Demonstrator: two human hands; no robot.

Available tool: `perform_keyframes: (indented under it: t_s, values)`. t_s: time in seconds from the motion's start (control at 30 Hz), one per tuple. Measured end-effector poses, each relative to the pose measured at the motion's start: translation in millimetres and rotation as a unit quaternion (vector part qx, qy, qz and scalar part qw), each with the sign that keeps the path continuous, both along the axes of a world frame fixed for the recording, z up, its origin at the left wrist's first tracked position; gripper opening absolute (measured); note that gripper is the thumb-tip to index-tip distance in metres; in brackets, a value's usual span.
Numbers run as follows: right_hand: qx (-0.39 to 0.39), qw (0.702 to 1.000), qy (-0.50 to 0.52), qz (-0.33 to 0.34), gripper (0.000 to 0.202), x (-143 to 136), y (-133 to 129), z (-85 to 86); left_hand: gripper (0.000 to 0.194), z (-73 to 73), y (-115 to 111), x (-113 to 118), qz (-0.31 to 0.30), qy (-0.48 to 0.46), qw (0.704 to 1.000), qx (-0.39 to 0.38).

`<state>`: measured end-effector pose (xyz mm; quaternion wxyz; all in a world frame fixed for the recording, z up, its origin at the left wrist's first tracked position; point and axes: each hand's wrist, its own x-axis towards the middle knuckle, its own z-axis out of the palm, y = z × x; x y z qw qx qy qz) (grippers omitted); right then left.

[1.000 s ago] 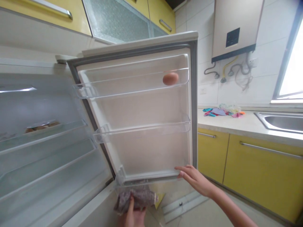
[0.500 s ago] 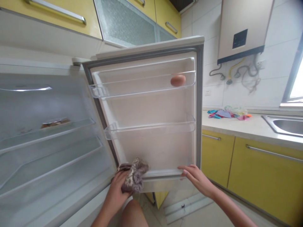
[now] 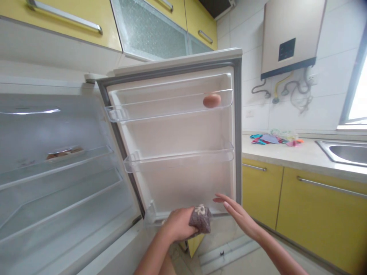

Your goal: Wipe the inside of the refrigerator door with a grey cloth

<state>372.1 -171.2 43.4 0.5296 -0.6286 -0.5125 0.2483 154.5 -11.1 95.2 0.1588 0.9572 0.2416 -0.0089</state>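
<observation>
My left hand (image 3: 181,225) is closed round a bunched grey-brown patterned cloth (image 3: 201,218) in front of the bottom shelf of the open fridge door (image 3: 177,133). Whether the cloth touches the shelf, I cannot tell. To its right, my right hand (image 3: 233,210) is held with fingers stretched out by the lower right corner of the door, holding nothing. A clear middle door shelf (image 3: 183,157) runs above both hands. In the top door shelf (image 3: 160,110) lies a brown egg (image 3: 211,101).
On the left, the fridge interior has glass shelves (image 3: 57,170) and a covered tray of food (image 3: 64,152). Colourful cloths (image 3: 269,139) lie on the counter (image 3: 298,156) beside the sink (image 3: 344,151). A water heater (image 3: 292,34) hangs on the tiled wall.
My left hand has moved right with the cloth, from the left end of the bottom door shelf towards its middle. My right hand stays near the right corner, fingers slightly raised.
</observation>
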Motion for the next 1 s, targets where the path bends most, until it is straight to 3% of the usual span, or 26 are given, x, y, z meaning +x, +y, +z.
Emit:
perform_keyframes:
  t_s: [0.1,0.2,0.3,0.43,0.53,0.63,0.7,0.8,0.9,1.0]
  values:
    - [0.020,0.997,0.073,0.021,0.067,7,-3,2.9,0.047,-10.5,-30,38,-0.028,-0.007,0.999,0.039]
    - [0.017,0.996,0.085,0.039,0.065,13,-4,7.6,0.049,-21.5,-58,69,-0.042,-0.035,0.996,0.067]
    - [-0.008,0.999,0.003,0.044,0.065,15,-3,9.9,0.046,-27.7,-73,86,-0.034,-0.073,0.995,0.065]
    - [-0.044,0.983,-0.173,0.036,0.062,15,-3,15.7,0.049,-28.1,-64,81,-0.032,-0.090,0.995,0.038]
    - [-0.087,0.954,-0.284,0.049,0.054,11,-6,29.2,0.053,-28.6,-46,60,-0.021,-0.083,0.996,0.039]
    - [-0.085,0.909,-0.400,0.075,0.041,0,-8,41.1,0.054,-31.9,-21,24,0.004,-0.086,0.995,0.055]
    - [-0.086,0.884,-0.451,0.084,0.045,-9,-5,41.3,0.046,-36.0,0,-8,0.031,-0.110,0.988,0.099]
    - [-0.146,0.856,-0.492,0.061,0.058,-21,7,31.9,0.035,-46.1,38,-63,0.081,-0.152,0.971,0.164]
    - [-0.177,0.845,-0.497,0.085,0.044,-29,30,24.6,0.033,-61.5,74,-113,0.136,-0.216,0.946,0.198]
    - [-0.166,0.857,-0.461,0.160,0.048,-40,61,27.2,0.022,-77.2,93,-144,0.134,-0.271,0.935,0.185]
